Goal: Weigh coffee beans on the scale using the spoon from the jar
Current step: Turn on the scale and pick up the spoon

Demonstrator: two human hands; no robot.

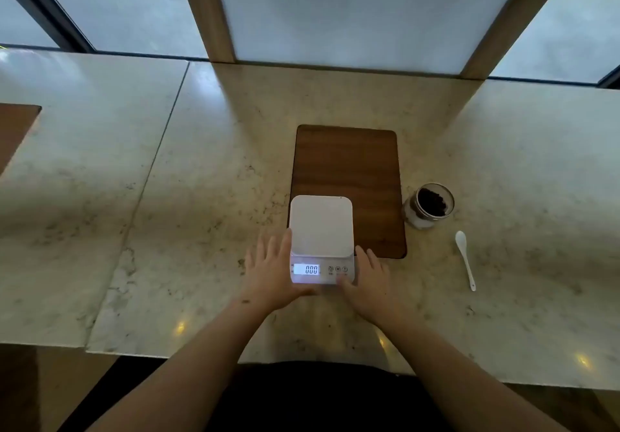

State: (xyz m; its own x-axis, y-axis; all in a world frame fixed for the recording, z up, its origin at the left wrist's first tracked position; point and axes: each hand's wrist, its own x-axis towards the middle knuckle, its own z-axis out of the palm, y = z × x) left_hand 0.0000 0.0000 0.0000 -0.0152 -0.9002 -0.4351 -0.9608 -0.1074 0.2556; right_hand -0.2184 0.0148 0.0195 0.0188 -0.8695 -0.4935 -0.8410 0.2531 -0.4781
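I see a pale marble counter [201, 169]; inset in it is a wooden board [349, 166]. The white scale [321, 240] straddles the board's near edge; the open jar [429, 206] and white spoon [465, 258] lie on stone to its right.

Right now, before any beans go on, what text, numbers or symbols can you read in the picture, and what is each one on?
"000" on the lit display of the scale; no decimal point can be made out.
"M" and "T" on two round buttons right of the display; a third button carries a symbol, probably power.
Tiny print under the buttons: too small to read.
The jar and spoon: no readable text.
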